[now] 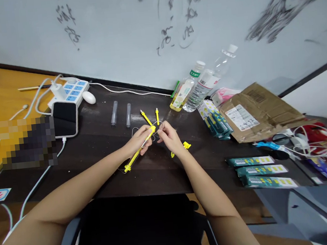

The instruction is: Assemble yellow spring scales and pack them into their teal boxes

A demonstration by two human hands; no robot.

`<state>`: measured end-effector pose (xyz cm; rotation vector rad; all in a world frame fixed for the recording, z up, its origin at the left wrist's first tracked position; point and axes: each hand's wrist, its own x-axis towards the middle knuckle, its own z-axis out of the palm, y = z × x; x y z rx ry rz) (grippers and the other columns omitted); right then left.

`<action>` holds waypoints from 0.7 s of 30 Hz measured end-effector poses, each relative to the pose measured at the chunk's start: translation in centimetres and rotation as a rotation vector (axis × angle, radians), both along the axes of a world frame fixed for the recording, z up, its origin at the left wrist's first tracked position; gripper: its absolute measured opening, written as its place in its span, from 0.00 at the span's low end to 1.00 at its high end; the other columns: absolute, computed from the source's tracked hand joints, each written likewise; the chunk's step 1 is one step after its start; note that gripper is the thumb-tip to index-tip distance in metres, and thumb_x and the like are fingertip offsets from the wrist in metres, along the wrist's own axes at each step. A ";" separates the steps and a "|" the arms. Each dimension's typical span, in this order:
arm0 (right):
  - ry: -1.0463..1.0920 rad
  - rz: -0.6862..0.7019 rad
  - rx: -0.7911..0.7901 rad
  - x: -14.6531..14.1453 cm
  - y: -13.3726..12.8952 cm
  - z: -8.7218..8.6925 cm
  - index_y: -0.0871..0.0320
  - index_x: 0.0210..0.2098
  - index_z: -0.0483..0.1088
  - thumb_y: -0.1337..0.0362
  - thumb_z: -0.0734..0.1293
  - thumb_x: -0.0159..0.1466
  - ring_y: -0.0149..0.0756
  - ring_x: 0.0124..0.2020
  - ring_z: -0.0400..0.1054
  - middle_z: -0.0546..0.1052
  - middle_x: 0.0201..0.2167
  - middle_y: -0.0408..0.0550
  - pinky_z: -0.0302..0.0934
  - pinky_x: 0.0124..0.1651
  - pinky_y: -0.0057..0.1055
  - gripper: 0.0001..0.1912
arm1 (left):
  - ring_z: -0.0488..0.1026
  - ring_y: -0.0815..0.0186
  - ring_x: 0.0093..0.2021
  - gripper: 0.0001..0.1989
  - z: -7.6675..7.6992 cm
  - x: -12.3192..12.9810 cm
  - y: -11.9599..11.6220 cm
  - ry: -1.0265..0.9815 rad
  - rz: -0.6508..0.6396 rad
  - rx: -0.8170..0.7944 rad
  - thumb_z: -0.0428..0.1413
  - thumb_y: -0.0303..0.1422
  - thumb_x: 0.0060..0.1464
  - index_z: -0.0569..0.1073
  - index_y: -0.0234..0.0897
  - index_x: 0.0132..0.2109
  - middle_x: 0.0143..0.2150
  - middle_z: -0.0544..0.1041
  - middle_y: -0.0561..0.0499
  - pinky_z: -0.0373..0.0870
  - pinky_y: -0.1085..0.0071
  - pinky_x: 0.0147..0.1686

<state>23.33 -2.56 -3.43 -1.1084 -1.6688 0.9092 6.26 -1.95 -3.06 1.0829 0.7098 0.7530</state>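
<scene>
My left hand (140,140) is closed around a long yellow plastic rod (135,160), which slants from lower left to upper right over the dark table (103,155). A thin pale cord (157,122) loops from the rod's upper end towards my right hand (168,137). The fingers of that hand are pinched on the cord just right of the rod; its exact grip is partly hidden. Beyond the hands lie two short yellow pieces with pale tips, a slanted one (145,117) and a straight one (157,116). Small yellow parts (186,145) rest beside my right wrist.
Two clear tubes (114,113) lie behind my left hand. At the back stand bottles (189,87); green-and-white boxes (213,119) and a cardboard box (257,111) are at right. Three slim boxes (262,170) lie front right. A phone (65,118) and power strip (75,90) sit left.
</scene>
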 end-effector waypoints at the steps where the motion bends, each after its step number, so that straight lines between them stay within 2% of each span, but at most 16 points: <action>1: 0.044 0.003 -0.030 0.0 0.1 0.0 0.54 0.34 0.58 0.56 0.60 0.63 0.26 0.23 0.60 0.62 0.24 0.36 0.65 0.25 0.26 0.09 | 0.55 0.77 0.08 0.10 -0.1 -0.1 0.1 0.032 0.037 0.048 0.45 0.40 0.62 0.62 0.40 0.46 0.17 0.62 0.63 0.52 0.83 0.09; 4: 0.183 0.019 -0.117 -0.3 0.1 0.2 0.53 0.39 0.57 0.54 0.57 0.64 0.26 0.20 0.62 0.65 0.22 0.34 0.67 0.24 0.26 0.10 | 0.57 0.75 0.09 0.10 -0.4 -0.3 0.4 0.107 0.088 0.137 0.41 0.37 0.63 0.60 0.40 0.49 0.18 0.63 0.62 0.54 0.82 0.10; 6: 0.251 0.024 -0.159 -0.5 0.1 0.4 0.53 0.39 0.57 0.51 0.57 0.65 0.26 0.20 0.63 0.67 0.21 0.34 0.66 0.23 0.25 0.13 | 0.58 0.75 0.09 0.12 -0.6 -0.5 0.6 0.150 0.101 0.210 0.39 0.35 0.63 0.60 0.40 0.51 0.19 0.64 0.62 0.55 0.82 0.11; 12: 0.311 0.031 -0.226 -0.8 0.5 -0.2 0.53 0.38 0.56 0.44 0.61 0.61 0.24 0.16 0.61 0.67 0.18 0.32 0.63 0.18 0.22 0.20 | 0.62 0.76 0.12 0.15 -1.4 -0.4 0.2 0.268 0.094 0.415 0.44 0.38 0.63 0.60 0.40 0.54 0.23 0.69 0.59 0.56 0.82 0.13; 17: 0.313 0.034 -0.183 -0.9 0.8 -0.8 0.53 0.34 0.54 0.47 0.66 0.58 0.22 0.13 0.52 0.57 0.14 0.27 0.62 0.16 0.21 0.20 | 0.61 0.77 0.12 0.16 -1.5 -0.3 -0.3 0.279 0.029 0.483 0.46 0.42 0.62 0.59 0.39 0.52 0.25 0.70 0.59 0.57 0.81 0.13; 21: 0.251 0.033 -0.148 -0.8 0.7 -0.7 0.54 0.33 0.56 0.48 0.65 0.59 0.22 0.13 0.56 0.60 0.17 0.30 0.57 0.14 0.20 0.18 | 0.60 0.77 0.13 0.17 -1.0 -0.3 -0.8 0.287 -0.085 0.521 0.47 0.41 0.61 0.57 0.40 0.53 0.27 0.71 0.59 0.57 0.81 0.14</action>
